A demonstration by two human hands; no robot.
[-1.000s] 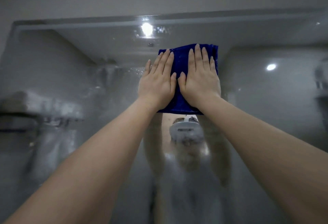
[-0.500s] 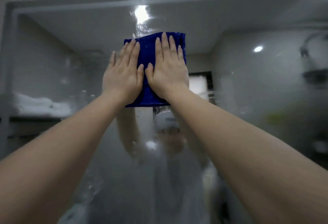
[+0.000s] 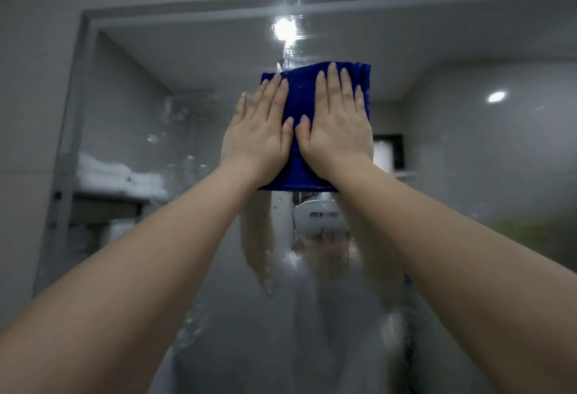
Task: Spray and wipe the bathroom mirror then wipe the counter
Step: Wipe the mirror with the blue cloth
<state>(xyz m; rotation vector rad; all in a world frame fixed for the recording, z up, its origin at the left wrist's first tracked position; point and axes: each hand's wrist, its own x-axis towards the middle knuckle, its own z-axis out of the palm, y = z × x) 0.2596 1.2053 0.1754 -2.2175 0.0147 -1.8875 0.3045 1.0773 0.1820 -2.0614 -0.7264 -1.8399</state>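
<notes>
A folded dark blue cloth (image 3: 301, 90) lies flat against the bathroom mirror (image 3: 468, 175), high up near its top edge. My left hand (image 3: 259, 140) presses on the cloth's left part with fingers stretched upward. My right hand (image 3: 335, 131) presses on its right part, thumbs almost touching. Both palms are flat on the cloth. The glass is streaked with wet droplets and smears, mostly to the left and below the cloth. The counter is out of view.
The mirror's grey frame (image 3: 78, 112) runs along the left and top. Reflected in the glass are stacked white towels (image 3: 118, 178) on a shelf, ceiling lights (image 3: 284, 29) and a person with raised arms.
The view has swung so the mirror's left frame edge shows. Both hands stay pressed flat on the cloth, which has slid sideways and stays high on the glass.
</notes>
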